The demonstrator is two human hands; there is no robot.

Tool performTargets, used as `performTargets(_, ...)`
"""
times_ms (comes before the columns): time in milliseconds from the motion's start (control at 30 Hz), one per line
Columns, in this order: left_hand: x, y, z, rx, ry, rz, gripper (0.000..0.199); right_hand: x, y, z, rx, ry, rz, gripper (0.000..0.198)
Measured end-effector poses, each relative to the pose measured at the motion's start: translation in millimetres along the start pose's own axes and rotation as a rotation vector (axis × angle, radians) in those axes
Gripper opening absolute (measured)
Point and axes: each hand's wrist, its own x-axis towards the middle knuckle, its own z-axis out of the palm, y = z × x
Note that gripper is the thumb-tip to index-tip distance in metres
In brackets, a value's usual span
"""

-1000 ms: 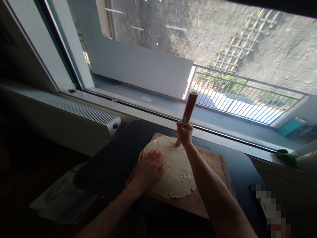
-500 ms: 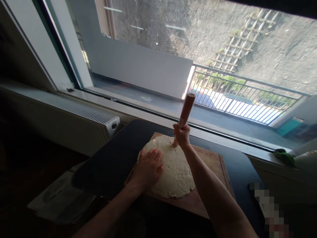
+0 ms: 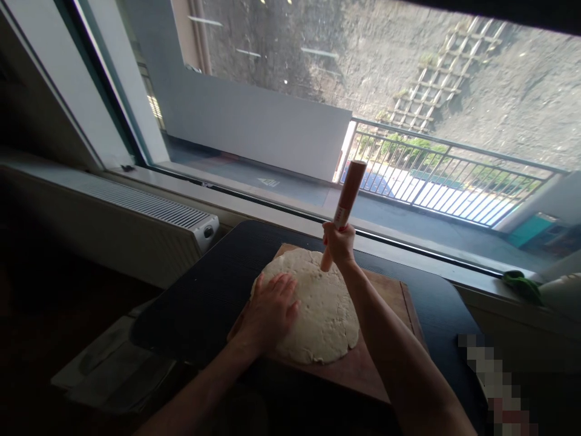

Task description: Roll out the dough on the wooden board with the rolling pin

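A wide, flattened round of pale dough lies on a wooden board, its surface dented and its edge cracked in places. My left hand rests flat on the dough's left side, fingers stretched out. Over the far part of the dough, my right hand is wrapped round a rolling pin near its lower handle. The pin stands almost upright, leaning a little right, with its handle tip just at or above the dough; I cannot tell if it touches.
A dark table carries the board. Behind it run a window sill and large window. A white radiator stands at the left, and a green cloth lies on the sill at right. Papers are low on the left.
The rolling pin and my right hand have moved slightly up and to the right, and the pin's lower tip has shifted over the dough. My left hand stays in place.
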Motion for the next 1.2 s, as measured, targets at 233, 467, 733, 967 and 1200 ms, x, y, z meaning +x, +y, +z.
performTargets(233, 1, 0, 1, -0.004, -0.012, -0.004, 0.042, -3, 9, -8, 0.031, 0.074, -0.007, 0.018)
performTargets(467, 1, 2, -1, -0.001, 0.000, -0.002, 0.042, 8, 8, -5, 0.015, 0.121, -0.059, 0.015)
performTargets(733, 14, 2, 0, -0.008, -0.001, -0.033, 0.037, 0, 10, -20, -0.060, 0.094, -0.075, 0.014)
performTargets(967, 101, 16, 22, 0.060, -0.052, 0.095, 0.037, -5, 3, -59, -0.024, 0.155, -0.040, 0.017)
performTargets(1200, 113, 9, 37, 0.101, -0.148, 0.208, 0.036, -4, 6, -61, -0.038, 0.184, -0.042, 0.018)
